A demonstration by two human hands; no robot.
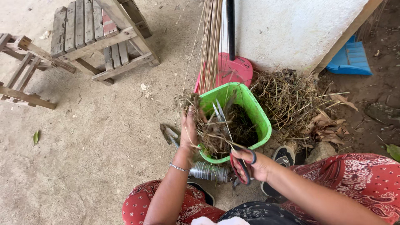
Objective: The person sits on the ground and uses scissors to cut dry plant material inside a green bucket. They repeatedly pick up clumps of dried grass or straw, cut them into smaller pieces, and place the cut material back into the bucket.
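Observation:
My left hand [188,132] grips a clump of dry grass and roots [207,129] over the near rim of a green plastic basket [259,116]. In my right hand [255,163] is a pair of red-handled scissors [233,146], fingers through the loops, blades open and pointing up into the clump. More dry plant scraps lie inside the basket.
A heap of dry grass and brown leaves [291,102] lies right of the basket against a white wall. A straw broom [210,41] and a red dustpan [233,71] stand behind it. A wooden chair [100,37] is far left. A garden trowel [170,134] and clear bottle [208,171] lie near my knees.

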